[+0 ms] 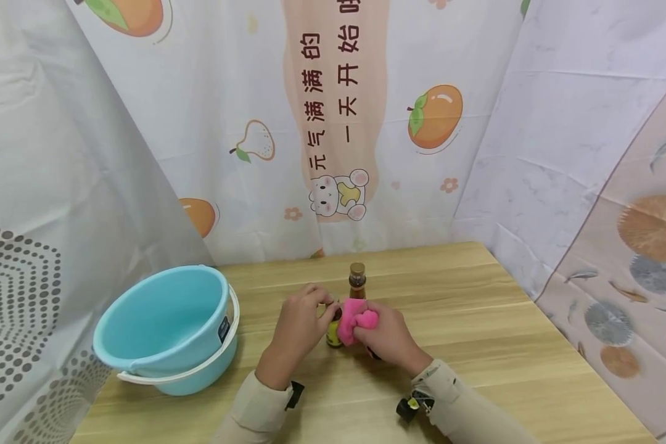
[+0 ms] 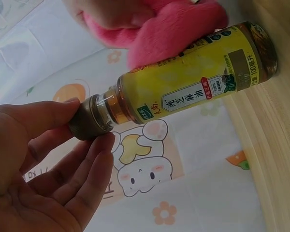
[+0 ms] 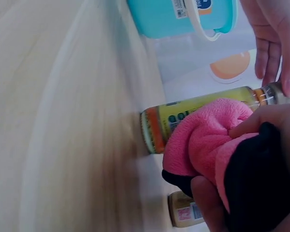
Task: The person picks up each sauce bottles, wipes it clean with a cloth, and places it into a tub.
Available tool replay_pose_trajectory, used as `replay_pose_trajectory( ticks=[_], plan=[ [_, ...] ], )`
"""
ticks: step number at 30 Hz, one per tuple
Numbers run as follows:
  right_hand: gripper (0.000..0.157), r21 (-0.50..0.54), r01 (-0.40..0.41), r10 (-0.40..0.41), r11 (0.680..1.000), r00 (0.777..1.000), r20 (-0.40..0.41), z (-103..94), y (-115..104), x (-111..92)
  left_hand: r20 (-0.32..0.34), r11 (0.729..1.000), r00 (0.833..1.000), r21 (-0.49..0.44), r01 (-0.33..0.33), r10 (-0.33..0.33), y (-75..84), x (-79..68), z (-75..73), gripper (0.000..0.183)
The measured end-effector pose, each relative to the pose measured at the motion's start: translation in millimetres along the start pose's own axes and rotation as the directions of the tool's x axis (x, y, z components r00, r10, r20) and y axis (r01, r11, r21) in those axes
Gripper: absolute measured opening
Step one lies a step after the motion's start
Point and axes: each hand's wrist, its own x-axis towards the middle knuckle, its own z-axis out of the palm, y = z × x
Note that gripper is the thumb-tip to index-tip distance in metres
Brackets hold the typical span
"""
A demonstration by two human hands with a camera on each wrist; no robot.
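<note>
A small sesame oil bottle (image 2: pixel 193 79) with a yellow label stands upright on the table. My left hand (image 1: pixel 300 320) pinches its brown cap (image 2: pixel 89 118) between thumb and fingers. In my right hand (image 1: pixel 394 338) is a bunched pink cloth (image 3: pixel 203 140) with a black side, held against the bottle's label. The cloth covers part of the label in both wrist views. Just behind the right hand, a taller dark bottle (image 1: pixel 357 277) with a gold-brown cap rises, its lower part hidden by cloth and hand.
Light blue buckets (image 1: pixel 169 364), one set in the other and with white handles, stand at the table's left. The wooden table (image 1: pixel 455 290) ends at a printed curtain (image 1: pixel 411 203) behind, with more curtain at both sides.
</note>
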Motion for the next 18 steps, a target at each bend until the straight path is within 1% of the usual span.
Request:
replay_pose_trajectory(
  ticks=[5, 10, 16, 18],
  plan=[
    [0.02, 0.079, 0.037, -0.033, 0.996, 0.998, -0.047, -2.2, -9, 0, 0.0, 1.0, 1.0, -0.021, -0.013, 0.013, -1.1, 0.5, -0.3, 0.009],
    [0.02, 0.123, 0.073, -0.062, 0.99, 0.994, -0.092, -5.7, -17, -1, -0.008, 0.999, 0.999, -0.034, -0.033, 0.032, -0.8, 1.9, -0.6, 0.009],
    [0.022, 0.154, 0.168, -0.142, 0.974, 0.976, -0.165, -8.4, -20, -2, -0.004, 0.998, 0.999, -0.05, -0.044, 0.044, -0.3, 2.3, -0.9, 0.007],
    [0.021, 0.154, 0.182, -0.156, 0.971, 0.973, -0.171, -7.6, -19, -2, 0.0, 0.997, 0.999, -0.056, -0.045, 0.046, -0.4, 1.9, -0.9, 0.007]
  ],
)
